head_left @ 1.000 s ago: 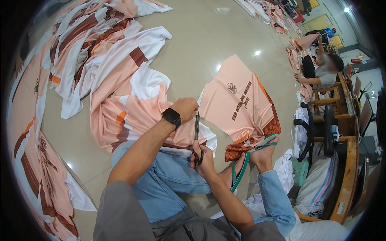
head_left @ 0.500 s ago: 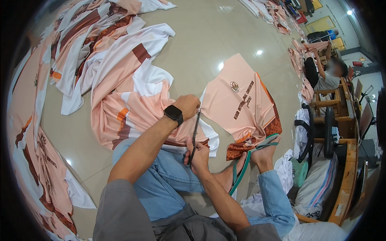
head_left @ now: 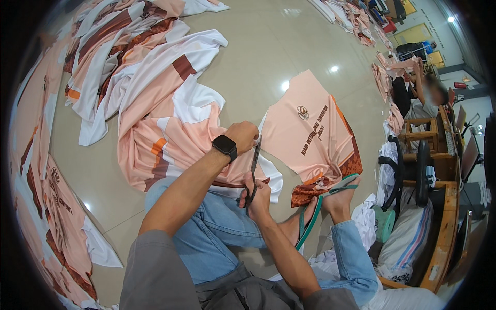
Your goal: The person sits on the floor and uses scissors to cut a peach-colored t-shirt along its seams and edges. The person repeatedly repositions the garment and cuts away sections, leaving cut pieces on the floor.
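Loose grey sleeves (head_left: 157,274), black square-faced wristwatch (head_left: 225,145), light blue denim jeans (head_left: 225,227)

Scissors (head_left: 256,161) extend forward from the right hand (head_left: 257,200) to the left hand (head_left: 244,135). Loose fabric (head_left: 173,137) lies left of the left hand; a fabric panel (head_left: 297,135) lies right, on the floor (head_left: 253,57). A fabric heap (head_left: 116,49) lies farther forward-left.

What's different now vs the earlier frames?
In the right hand, the scissors' handle end has swung slightly left. The co-worker's lowered arm has lifted. The far-left cloth has slid up the picture. Same: left hand on the peach cloth near the blade tips, printed panel flat. No new grasp or release.
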Motion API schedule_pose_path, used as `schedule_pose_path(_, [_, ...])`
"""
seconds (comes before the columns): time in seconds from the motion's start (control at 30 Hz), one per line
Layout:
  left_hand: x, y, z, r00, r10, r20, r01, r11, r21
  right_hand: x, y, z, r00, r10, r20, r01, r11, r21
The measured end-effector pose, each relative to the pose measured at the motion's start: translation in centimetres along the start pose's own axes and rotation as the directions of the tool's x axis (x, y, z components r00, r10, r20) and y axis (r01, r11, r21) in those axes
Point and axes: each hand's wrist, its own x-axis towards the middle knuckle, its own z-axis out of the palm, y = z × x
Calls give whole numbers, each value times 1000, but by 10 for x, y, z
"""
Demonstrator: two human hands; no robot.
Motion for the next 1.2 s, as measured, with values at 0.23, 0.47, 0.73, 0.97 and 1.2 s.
schedule_pose_path(0.23, [0,-2,0,1000,-6,-8,6,1000,-10,-3,-7,2,1000,28,5,-28,1000,-2])
schedule_pose_path(0.47, [1,0,-2,999,-26,22,27,999,-23,7,-12,0,999,19,34,-19,1000,17])
schedule_pose_path(0.73, [1,-4,-1,1000,-21,15,22,999,-35,7,-18,4,1000,28,15,-28,999,-29])
schedule_pose_path(0.97, [2,-8,2,1000,-9,6,9,999,-47,14,-27,5,999,7,48,-7,1000,12])
schedule_pose_path(1.2, [2,-7,1,1000,-11,8,11,998,-62,21,-22,9,1000,21,4,-20,998,-65])
